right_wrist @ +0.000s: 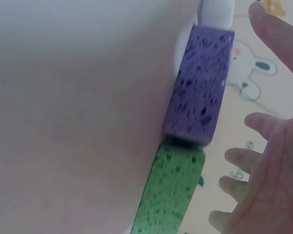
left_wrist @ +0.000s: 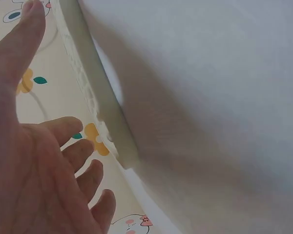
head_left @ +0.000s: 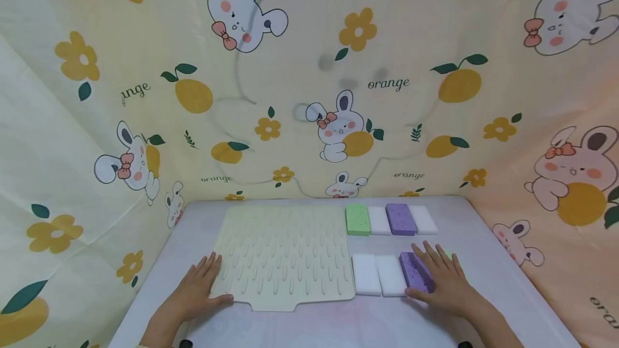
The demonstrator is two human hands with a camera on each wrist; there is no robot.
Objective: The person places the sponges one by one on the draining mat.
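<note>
A cream board with rows of raised ridges (head_left: 280, 299) lies flat on the table. Beside its left edge is my left hand (head_left: 197, 290), fingers spread and nothing held; the left wrist view shows the same palm (left_wrist: 44, 180) near the board's side (left_wrist: 105, 97). My right hand (head_left: 447, 283) hovers, fingers extended, over the right end of the front sponge row. Under it, a purple sponge (head_left: 415, 273) is partly covered, and a green one (right_wrist: 171, 185) is mostly hidden in the head view. Two white sponges (head_left: 366, 275) lie left of the purple one.
Behind, a second row holds a green sponge (head_left: 358, 220), a white sponge (head_left: 379, 220), a purple sponge (head_left: 401, 219) and another white sponge (head_left: 424, 220). Cloth printed with rabbits and oranges (head_left: 290, 69) encloses the white table (head_left: 329, 326) at the back and sides.
</note>
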